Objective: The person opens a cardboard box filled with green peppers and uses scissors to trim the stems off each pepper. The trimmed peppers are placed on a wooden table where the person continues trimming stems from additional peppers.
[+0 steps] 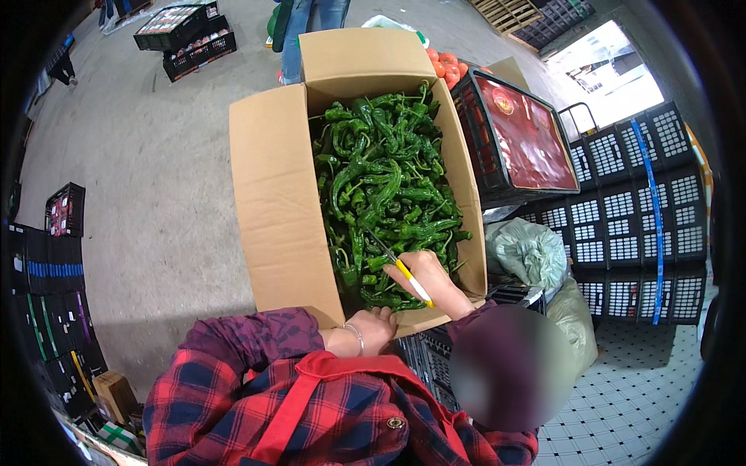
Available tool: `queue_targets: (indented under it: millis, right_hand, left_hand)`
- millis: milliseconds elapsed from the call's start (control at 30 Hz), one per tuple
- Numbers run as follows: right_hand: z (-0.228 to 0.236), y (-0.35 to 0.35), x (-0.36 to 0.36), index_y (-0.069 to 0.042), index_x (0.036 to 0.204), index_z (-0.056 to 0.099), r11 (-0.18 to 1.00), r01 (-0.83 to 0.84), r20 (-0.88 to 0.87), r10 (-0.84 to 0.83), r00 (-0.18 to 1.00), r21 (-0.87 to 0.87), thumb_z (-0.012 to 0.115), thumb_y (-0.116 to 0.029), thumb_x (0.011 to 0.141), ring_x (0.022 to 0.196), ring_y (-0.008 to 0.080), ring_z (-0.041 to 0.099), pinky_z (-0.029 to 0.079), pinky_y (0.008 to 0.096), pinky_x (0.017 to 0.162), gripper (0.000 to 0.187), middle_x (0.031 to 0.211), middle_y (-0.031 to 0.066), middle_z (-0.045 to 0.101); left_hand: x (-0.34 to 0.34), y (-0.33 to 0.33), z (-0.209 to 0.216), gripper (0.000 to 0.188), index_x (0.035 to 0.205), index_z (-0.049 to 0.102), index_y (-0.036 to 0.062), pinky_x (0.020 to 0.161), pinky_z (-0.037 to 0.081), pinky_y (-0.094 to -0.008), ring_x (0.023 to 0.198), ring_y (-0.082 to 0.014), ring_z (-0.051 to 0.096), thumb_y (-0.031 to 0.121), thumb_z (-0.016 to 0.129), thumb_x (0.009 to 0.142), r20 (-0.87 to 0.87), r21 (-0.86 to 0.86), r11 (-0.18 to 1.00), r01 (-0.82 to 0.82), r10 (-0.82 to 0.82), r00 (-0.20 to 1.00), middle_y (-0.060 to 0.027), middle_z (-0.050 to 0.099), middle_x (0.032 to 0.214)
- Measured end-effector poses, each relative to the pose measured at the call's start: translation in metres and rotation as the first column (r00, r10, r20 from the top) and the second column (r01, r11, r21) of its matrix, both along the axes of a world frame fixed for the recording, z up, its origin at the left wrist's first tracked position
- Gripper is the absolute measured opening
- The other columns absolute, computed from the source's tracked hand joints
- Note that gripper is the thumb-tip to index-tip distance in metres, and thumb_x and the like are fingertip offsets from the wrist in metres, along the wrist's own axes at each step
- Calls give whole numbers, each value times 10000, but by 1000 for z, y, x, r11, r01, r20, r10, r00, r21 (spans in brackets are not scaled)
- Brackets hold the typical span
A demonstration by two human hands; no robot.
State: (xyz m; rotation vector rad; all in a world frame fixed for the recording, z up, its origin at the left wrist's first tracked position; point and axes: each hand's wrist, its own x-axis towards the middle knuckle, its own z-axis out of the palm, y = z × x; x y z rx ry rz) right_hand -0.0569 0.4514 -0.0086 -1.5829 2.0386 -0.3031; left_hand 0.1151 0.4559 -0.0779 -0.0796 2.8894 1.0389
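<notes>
A tall open cardboard box point(280, 194) stands in front of me, filled with long wrinkled green peppers point(381, 163). My right hand point(427, 278) is inside its near right part, closed around a slim cutting tool point(414, 282) with a yellow and white handle. The dark blade points away and to the left, among the peppers; whether it is scissors or a knife I cannot make out. At the near rim, my left hand point(371, 329) rests with its fingers curled in toward the closest peppers. What those fingers hold, if anything, is hidden.
A black crate point(482, 140) with a red cover stands right of the box, with tomatoes point(445, 66) behind. Stacked black crates point(622, 217) and pale green sacks point(528, 252) fill the right side. More crates point(54, 287) stand left. A person in jeans point(311, 23) is beyond the box.
</notes>
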Motion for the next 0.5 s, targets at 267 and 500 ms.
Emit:
queue_targets:
  millis: [267, 500]
  right_hand:
    - [29, 2, 9, -6, 812, 673, 922, -176, 7, 185, 983, 344, 601, -517, 812, 745, 390, 641, 506, 444, 684, 517, 745, 215, 647]
    - [7, 0, 23, -12, 758, 661, 958, -185, -163, 223, 961, 217, 631, -483, 816, 685, 385, 643, 511, 453, 610, 475, 666, 192, 633]
  left_hand:
    - [-1, 3, -4, 405, 1069, 520, -68, 684, 536, -402, 948, -341, 593, 208, 592, 781, 95, -16, 1000, 12, -10, 995, -222, 559, 1041]
    - [-9, 5, -6, 392, 1105, 554, -45, 738, 528, -409, 1007, -339, 574, 185, 584, 789, 208, -30, 999, 20, -13, 978, -210, 555, 1082]
